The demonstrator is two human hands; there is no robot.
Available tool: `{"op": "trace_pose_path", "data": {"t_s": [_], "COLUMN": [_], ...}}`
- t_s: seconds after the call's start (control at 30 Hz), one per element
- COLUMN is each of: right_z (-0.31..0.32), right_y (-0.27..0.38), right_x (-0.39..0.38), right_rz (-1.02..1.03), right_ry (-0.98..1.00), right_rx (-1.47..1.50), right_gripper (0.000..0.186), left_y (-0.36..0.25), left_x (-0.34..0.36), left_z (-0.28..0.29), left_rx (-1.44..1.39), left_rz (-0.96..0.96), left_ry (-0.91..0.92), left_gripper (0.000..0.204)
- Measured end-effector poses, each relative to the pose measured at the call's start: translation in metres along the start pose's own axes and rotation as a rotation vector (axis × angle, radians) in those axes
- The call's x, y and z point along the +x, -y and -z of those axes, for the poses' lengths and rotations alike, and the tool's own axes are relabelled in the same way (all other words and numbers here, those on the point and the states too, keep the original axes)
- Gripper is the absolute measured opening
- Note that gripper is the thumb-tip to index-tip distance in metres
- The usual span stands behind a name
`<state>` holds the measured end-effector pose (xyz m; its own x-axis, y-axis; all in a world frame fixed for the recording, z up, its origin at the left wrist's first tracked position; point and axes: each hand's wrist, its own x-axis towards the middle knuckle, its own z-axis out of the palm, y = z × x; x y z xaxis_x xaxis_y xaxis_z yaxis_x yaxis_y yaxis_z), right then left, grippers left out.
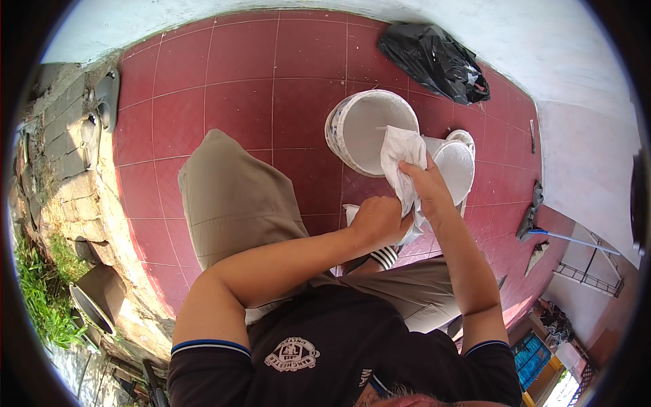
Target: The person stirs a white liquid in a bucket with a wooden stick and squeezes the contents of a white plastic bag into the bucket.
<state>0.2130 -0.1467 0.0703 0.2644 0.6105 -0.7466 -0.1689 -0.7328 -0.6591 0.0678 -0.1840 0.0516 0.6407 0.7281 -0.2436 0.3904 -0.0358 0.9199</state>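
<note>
White cloth [401,150] is partly hidden by left grip [378,220].

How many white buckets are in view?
2 clearly: a larger bucket, and a smaller bucket right of it. A round white rim behind the smaller one may be a third, mostly hidden.
</note>
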Motion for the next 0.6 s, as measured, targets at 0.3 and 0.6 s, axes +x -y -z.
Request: {"op": "trace_pose_path", "data": {"t_s": [0.3,0.6], "right_z": [-0.0027,0.0000], "right_y": [0.0011,-0.0040], "right_x": [-0.0012,0.0003], "right_rz": [0.004,0.039], "right_ry": [-0.022,-0.054], "right_rx": [-0.028,-0.023], "right_gripper": [0.053,0.046], "left_y": [0.0003,0.0003], "left_x": [0.0014,0.0031], "left_z": [-0.0006,0.0008], "left_rx": [0.017,0.023], "left_rz": [0.000,-0.021], "left_ry": [0.007,0.000], "left_gripper": [0.038,0.037]}}
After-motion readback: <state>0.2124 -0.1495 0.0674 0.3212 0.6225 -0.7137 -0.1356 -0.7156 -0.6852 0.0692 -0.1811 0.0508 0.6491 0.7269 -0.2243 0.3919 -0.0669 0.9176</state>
